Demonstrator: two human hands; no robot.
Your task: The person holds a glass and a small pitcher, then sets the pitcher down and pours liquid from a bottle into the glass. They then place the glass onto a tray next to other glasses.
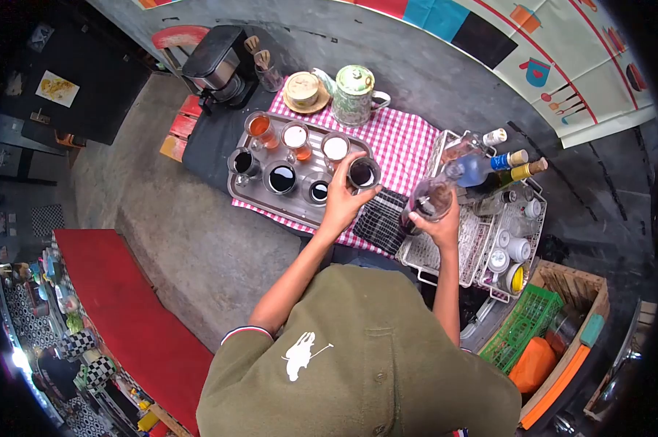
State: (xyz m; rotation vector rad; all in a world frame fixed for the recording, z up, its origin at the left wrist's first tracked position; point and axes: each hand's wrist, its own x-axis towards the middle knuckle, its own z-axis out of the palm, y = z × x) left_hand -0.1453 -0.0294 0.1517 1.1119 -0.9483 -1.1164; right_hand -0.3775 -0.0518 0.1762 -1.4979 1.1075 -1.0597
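Glass (364, 175) was clamped in the left grip (341, 198), mid-frame. Right grip (442, 227) held a clear vessel (431, 198) to its lower right.

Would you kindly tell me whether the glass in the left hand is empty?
No, dark liquid shows inside the glass that the left hand holds.

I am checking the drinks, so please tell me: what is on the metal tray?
The metal tray holds six glasses, three with dark liquid. The left hand holds another dark-filled glass. The tray surface directly beneath the glasses is hidden.
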